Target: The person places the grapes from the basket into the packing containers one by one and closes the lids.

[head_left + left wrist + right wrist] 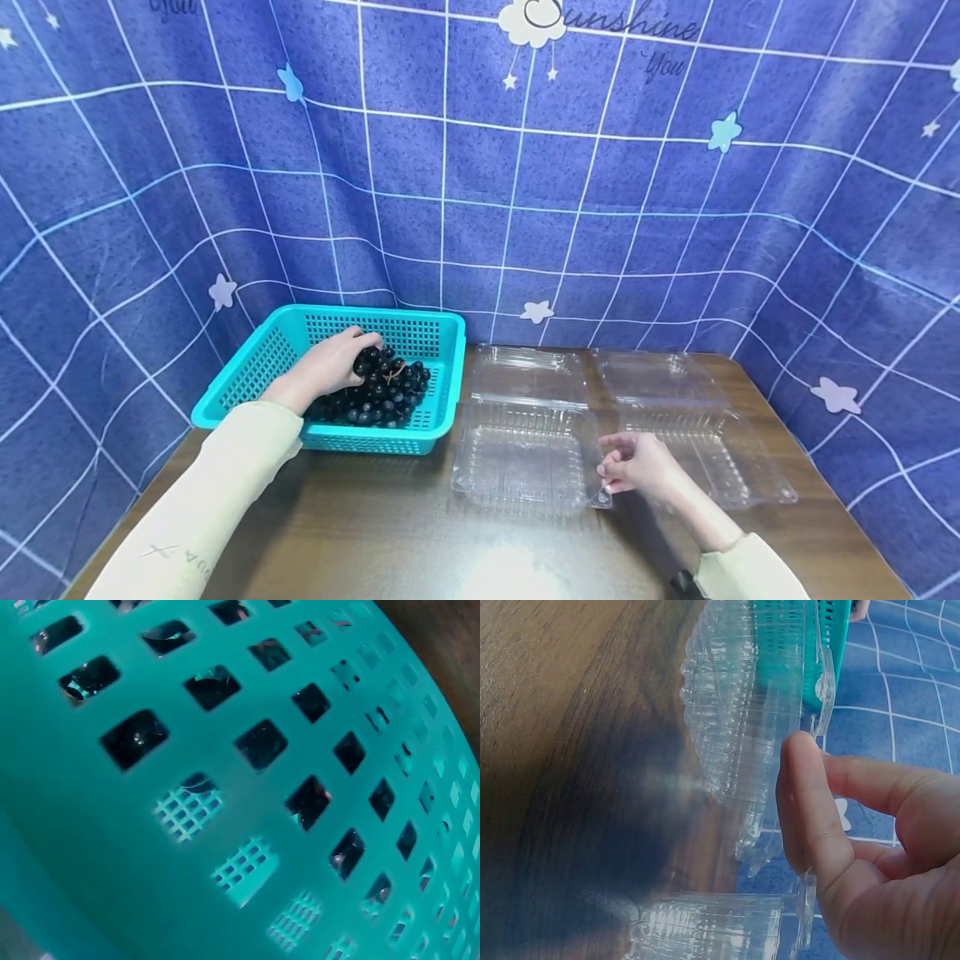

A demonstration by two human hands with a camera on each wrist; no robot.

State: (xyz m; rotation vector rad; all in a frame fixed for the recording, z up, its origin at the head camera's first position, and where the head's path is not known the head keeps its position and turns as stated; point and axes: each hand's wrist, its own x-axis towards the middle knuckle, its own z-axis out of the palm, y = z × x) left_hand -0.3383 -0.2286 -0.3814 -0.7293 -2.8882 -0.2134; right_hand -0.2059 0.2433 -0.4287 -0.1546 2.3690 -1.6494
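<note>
Where legible, "Sunshine" (613, 20) beyond grapes (390, 393)

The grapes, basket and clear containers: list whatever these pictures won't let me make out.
Head view: the grapes under the left hand, which covers them.
Left wrist view: most of the bunch, hidden by the wall of the basket except through its holes.
Right wrist view: the rest of the lower clear container, cut off by the bottom edge.

R fingers (811, 799) at rim of clear plastic ctnr (735, 735), 2nd ctnr (712, 926) nearby, teal bskt (837, 645) behind
</note>
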